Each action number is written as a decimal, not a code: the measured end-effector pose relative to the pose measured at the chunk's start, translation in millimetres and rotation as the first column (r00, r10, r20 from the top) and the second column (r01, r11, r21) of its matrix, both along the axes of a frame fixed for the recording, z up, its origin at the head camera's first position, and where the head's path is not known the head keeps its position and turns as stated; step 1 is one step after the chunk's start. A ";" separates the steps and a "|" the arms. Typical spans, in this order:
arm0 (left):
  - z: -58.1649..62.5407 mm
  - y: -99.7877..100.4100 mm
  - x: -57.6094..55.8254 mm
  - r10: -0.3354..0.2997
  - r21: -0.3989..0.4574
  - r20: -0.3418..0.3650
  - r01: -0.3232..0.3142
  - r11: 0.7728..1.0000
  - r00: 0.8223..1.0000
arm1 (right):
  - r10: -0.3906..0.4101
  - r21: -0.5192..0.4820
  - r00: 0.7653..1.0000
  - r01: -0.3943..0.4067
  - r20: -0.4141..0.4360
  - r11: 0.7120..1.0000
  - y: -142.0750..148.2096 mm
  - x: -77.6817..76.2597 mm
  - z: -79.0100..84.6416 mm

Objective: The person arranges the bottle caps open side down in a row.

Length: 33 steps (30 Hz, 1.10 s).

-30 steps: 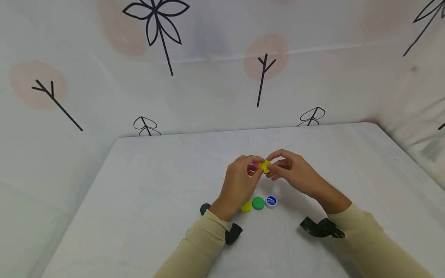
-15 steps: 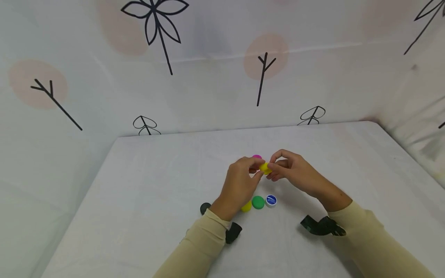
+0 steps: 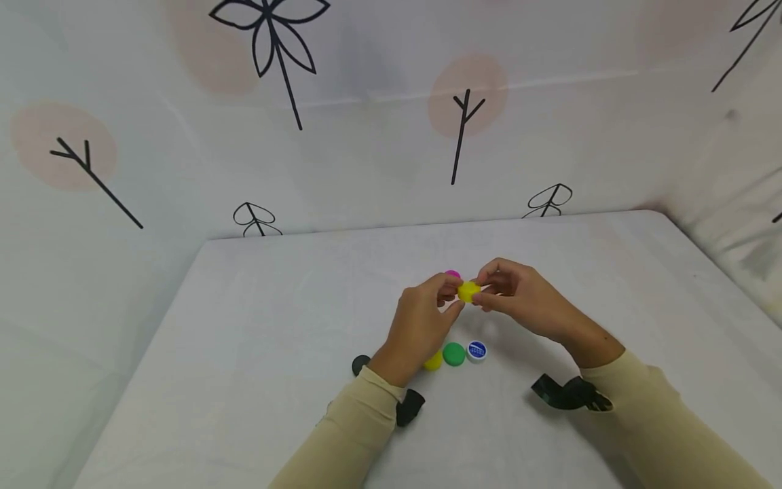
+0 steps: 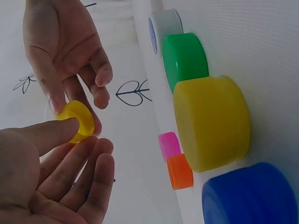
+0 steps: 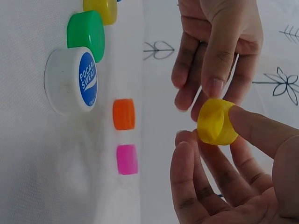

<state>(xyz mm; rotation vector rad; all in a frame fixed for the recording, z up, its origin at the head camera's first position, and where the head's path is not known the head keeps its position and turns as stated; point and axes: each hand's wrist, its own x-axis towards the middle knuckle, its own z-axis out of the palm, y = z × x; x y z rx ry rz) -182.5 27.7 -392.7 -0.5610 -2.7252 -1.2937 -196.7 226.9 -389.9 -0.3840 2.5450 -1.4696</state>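
Between both hands, above the table, is a small yellow bottle cap (image 3: pixel 469 292). My left hand (image 3: pixel 418 322) pinches its left side; in the left wrist view the left thumb lies across the cap (image 4: pixel 86 123). From the other side my right hand (image 3: pixel 528 302) pinches it between thumb and fingers. The cap's hollow side (image 5: pixel 214 125) shows in the right wrist view. Beyond the hands, a pink cap (image 5: pixel 127 159) and an orange cap (image 5: pixel 124 114) stand on the table; the left hand hides the orange one from the head view.
Nearer me is a row of larger caps: white with a blue label (image 3: pixel 477 351), green (image 3: pixel 454 354), yellow (image 3: pixel 432 360) and blue (image 4: pixel 252 196). A dark cap (image 3: pixel 360 365) lies left of my left wrist. Black straps (image 3: pixel 571 392) hang by both sleeves. A patterned cloth stands behind the table (image 3: pixel 293 292).
The yellow cap has turned in my fingers and shifted slightly right. My right hand has moved a little right. The pink cap, earlier partly behind the fingers, now shows above the left hand.
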 end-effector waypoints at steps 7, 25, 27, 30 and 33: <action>1.7 0.7 -0.1 0.002 -0.017 0.001 -0.002 1.000 1.000 | -0.009 0.033 0.998 0.011 -0.058 0.999 1.8 0.6 -0.1; -3.6 6.1 7.6 -0.061 -0.045 0.066 0.064 0.997 0.996 | 0.157 0.070 0.984 -0.152 -0.080 0.986 21.4 0.6 4.6; -4.9 7.1 8.1 -0.076 -0.056 0.055 0.080 0.995 0.996 | 0.177 0.079 0.983 -0.172 -0.051 0.982 24.6 -0.3 5.6; -6.5 8.7 9.6 -0.087 -0.078 0.045 0.090 0.993 0.995 | 0.205 0.099 0.979 -0.204 0.000 0.974 28.7 -1.6 6.2; -7.8 10.4 11.4 -0.083 -0.111 0.053 0.088 0.990 0.995 | 0.230 0.124 0.972 -0.234 0.045 0.964 31.4 -3.1 5.5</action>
